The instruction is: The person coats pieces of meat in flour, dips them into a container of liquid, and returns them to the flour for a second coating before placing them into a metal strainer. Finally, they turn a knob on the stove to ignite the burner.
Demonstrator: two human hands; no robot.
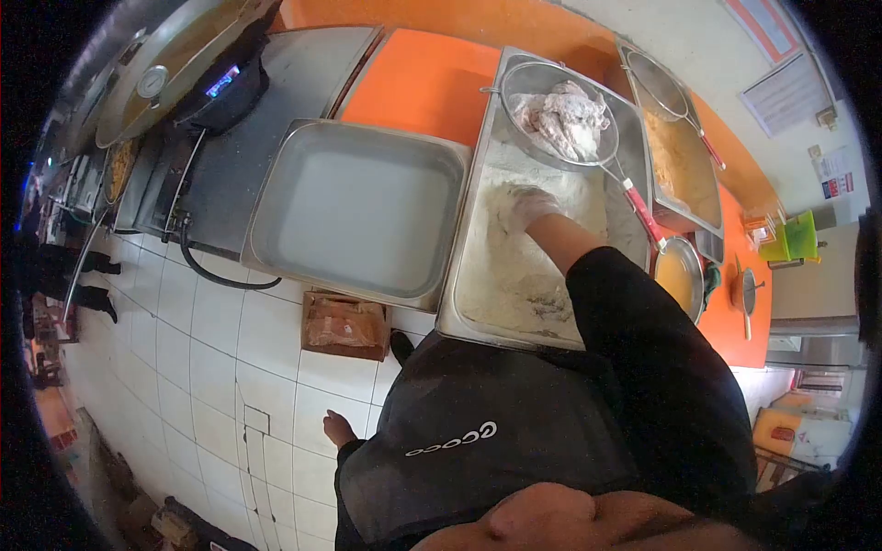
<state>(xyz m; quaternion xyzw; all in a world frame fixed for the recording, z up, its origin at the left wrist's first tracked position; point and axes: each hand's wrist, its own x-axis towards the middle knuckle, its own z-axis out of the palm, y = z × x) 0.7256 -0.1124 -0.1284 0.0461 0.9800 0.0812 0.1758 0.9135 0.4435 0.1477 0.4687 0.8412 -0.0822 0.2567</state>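
Right hand (530,208) in pale powder (496,266), apparently working it; grip hidden, cannot tell. Left hand (338,429) hangs apart, grip unclear. Coated pieces (570,115) sit in strainer (525,81) beyond; next move calls for clearing its rim.

We cannot make out the fingertips of our right hand (531,209), sunk in flour. The pan of oil (175,55) is cut off at the far left (its thermometer (152,82) too small to read), and the sheets (785,96) at right stay illegible.
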